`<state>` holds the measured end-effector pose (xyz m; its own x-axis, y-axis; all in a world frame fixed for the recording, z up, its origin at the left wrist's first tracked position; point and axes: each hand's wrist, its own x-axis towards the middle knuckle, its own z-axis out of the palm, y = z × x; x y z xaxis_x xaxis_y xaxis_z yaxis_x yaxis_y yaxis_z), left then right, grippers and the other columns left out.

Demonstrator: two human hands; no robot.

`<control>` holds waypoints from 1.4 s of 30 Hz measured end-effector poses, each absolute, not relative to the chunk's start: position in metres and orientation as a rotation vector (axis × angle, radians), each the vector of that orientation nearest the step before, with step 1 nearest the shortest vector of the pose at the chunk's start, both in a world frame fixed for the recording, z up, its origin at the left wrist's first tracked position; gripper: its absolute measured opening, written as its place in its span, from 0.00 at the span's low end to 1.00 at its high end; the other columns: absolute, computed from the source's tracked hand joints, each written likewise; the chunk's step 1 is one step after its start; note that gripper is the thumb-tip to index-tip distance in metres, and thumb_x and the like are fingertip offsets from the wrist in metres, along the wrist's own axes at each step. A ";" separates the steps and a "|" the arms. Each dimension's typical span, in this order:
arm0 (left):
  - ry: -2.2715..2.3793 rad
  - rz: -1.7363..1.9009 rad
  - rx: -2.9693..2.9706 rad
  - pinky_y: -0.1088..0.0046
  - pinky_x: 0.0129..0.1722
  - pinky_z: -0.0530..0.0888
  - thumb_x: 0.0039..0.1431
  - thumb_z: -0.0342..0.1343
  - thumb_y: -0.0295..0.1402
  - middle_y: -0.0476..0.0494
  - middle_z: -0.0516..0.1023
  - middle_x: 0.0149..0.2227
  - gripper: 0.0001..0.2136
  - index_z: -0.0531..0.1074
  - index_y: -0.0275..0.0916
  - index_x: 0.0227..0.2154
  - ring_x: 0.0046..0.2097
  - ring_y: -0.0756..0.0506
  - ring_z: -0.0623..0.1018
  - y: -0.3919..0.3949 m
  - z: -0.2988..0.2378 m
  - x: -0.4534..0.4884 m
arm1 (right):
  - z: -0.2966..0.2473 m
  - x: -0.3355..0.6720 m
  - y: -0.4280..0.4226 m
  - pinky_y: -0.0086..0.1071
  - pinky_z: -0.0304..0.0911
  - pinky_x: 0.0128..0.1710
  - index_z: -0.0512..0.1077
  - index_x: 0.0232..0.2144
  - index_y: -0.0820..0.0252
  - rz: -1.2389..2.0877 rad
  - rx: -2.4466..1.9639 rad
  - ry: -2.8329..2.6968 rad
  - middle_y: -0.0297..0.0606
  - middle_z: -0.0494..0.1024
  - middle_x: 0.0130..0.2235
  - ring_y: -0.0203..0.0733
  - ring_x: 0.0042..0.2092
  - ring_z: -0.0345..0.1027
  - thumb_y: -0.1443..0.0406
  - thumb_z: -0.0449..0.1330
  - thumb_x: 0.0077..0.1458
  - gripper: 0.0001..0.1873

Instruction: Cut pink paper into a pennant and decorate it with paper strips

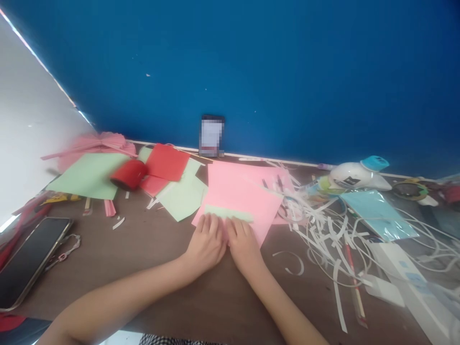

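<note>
Both my hands lie flat, side by side, on the near corner of a pink paper sheet (240, 192) on the brown table (151, 254). My left hand (206, 241) presses the sheet's near left edge with its fingers stretched forward. Touching it on the right, my right hand (243, 241) also has its fingers flat on the paper. Just beyond the fingertips a pale green paper strip (229, 212) lies across the pink sheet. Neither hand grips anything.
Green sheets (88, 175), red paper (166, 162) and a red roll (128, 174) lie at the back left. A phone (30, 258) rests near the left edge. White paper strips (323, 230), a light blue sheet (377, 213) and a white gadget (354, 176) crowd the right. A blue wall stands behind.
</note>
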<state>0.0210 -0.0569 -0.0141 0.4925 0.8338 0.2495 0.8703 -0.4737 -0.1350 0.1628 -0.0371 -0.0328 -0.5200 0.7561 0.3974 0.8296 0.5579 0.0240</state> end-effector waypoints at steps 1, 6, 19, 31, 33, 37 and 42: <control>-1.464 -0.210 -2.491 0.55 0.52 0.60 0.58 0.39 0.33 0.26 0.66 0.50 0.22 0.61 0.24 0.51 0.53 0.33 0.66 -0.057 -0.014 0.021 | -0.033 0.163 -0.037 0.42 0.62 0.41 0.67 0.45 0.69 -0.303 -1.298 -2.452 0.52 0.71 0.40 0.48 0.41 0.62 0.74 0.45 0.55 0.17; -1.517 -0.194 -2.490 0.54 0.52 0.59 0.59 0.38 0.35 0.27 0.65 0.52 0.23 0.60 0.24 0.53 0.53 0.32 0.65 -0.058 -0.012 0.022 | -0.030 0.164 -0.039 0.41 0.61 0.41 0.67 0.45 0.70 -0.327 -1.316 -2.448 0.52 0.72 0.42 0.49 0.41 0.62 0.73 0.47 0.54 0.17; -1.625 -0.420 -2.523 0.55 0.48 0.60 0.58 0.41 0.35 0.34 0.67 0.50 0.18 0.66 0.32 0.47 0.52 0.35 0.64 -0.047 -0.008 0.008 | -0.027 0.169 -0.039 0.41 0.61 0.41 0.67 0.46 0.66 -0.167 -1.348 -2.406 0.49 0.71 0.41 0.48 0.42 0.62 0.72 0.46 0.54 0.18; -2.018 -0.816 -2.590 0.62 0.41 0.64 0.54 0.51 0.36 0.41 0.69 0.41 0.08 0.67 0.37 0.27 0.44 0.42 0.66 -0.019 -0.009 -0.015 | -0.023 0.178 -0.033 0.42 0.61 0.44 0.69 0.42 0.63 0.052 -1.318 -2.348 0.47 0.69 0.43 0.47 0.45 0.62 0.73 0.47 0.52 0.17; -2.049 -1.037 -2.638 0.64 0.41 0.65 0.55 0.51 0.35 0.44 0.70 0.38 0.07 0.67 0.37 0.27 0.42 0.44 0.67 -0.018 -0.008 -0.014 | -0.021 0.178 -0.032 0.41 0.61 0.44 0.70 0.41 0.62 0.107 -1.318 -2.307 0.46 0.70 0.42 0.46 0.44 0.63 0.72 0.48 0.54 0.15; -2.028 -1.597 -2.758 0.70 0.37 0.68 0.56 0.49 0.33 0.47 0.71 0.30 0.06 0.66 0.37 0.28 0.35 0.49 0.70 -0.018 -0.005 -0.014 | -0.009 0.178 -0.029 0.43 0.60 0.46 0.68 0.41 0.60 0.110 -1.240 -2.165 0.45 0.70 0.42 0.46 0.46 0.63 0.67 0.51 0.55 0.12; -2.093 -2.171 -2.871 0.73 0.36 0.70 0.51 0.56 0.35 0.47 0.72 0.30 0.07 0.65 0.37 0.28 0.34 0.50 0.73 -0.019 -0.005 -0.006 | 0.003 0.175 -0.027 0.45 0.56 0.49 0.69 0.35 0.56 0.145 -1.205 -2.013 0.42 0.71 0.44 0.48 0.49 0.61 0.63 0.59 0.50 0.09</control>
<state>-0.0065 -0.0188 -0.0045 0.2017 0.9723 0.1182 0.0824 -0.1371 0.9871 0.1753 -0.0267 0.0029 -0.2559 0.7915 0.5551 0.7035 0.5463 -0.4546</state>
